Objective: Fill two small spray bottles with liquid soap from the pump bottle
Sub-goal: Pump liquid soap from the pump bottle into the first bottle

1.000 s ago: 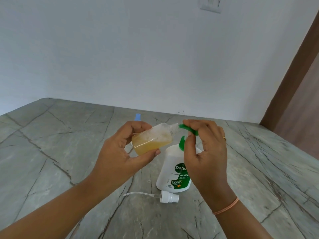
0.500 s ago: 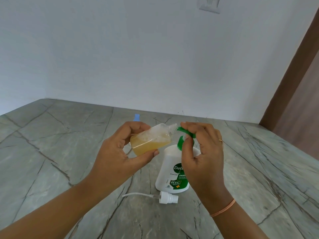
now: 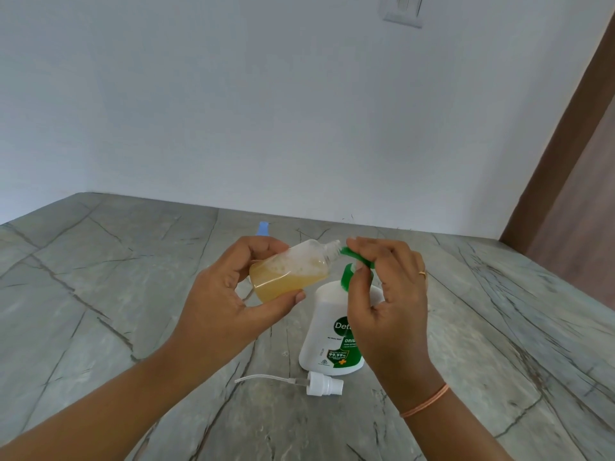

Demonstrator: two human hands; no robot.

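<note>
On my feed, the left hand (image 3: 226,304) grips a small clear plastic spray bottle (image 3: 293,271) round its body, thumb underneath and fingers curled over the top. It holds the bottle in the air above the desk, tilted almost onto its side with the open threaded neck pointing right. The bottle is roughly half full of amber liquid soap, with froth above the liquid.

The neck sits right at the spout tip of the green pump head (image 3: 357,256). I cannot tell whether the two touch. The pump head belongs to a white plastic pump bottle with a green label (image 3: 329,327). That bottle stands upright on the grey veined stone desk (image 3: 100,277), just below and to the right of the small bottle.

The right hand (image 3: 389,304) is curled over the pump head, fingers on top and thumb against the underside of the spout, pinching it.

A white spray cap with a thin clear dip tube (image 3: 324,385) lies on its side on the desk just in front of the pump bottle, tube pointing left, apart from both hands. Behind the left hand a light blue object (image 3: 263,227) pokes out, too hidden for me to identify.

The right wrist wears an orange thread band (image 3: 426,402) and one finger a ring (image 3: 422,273). A plain white wall (image 3: 233,111) rises behind the desk, with a switch plate (image 3: 402,11) near the top and a brown wooden panel (image 3: 572,178) at the right edge.
</note>
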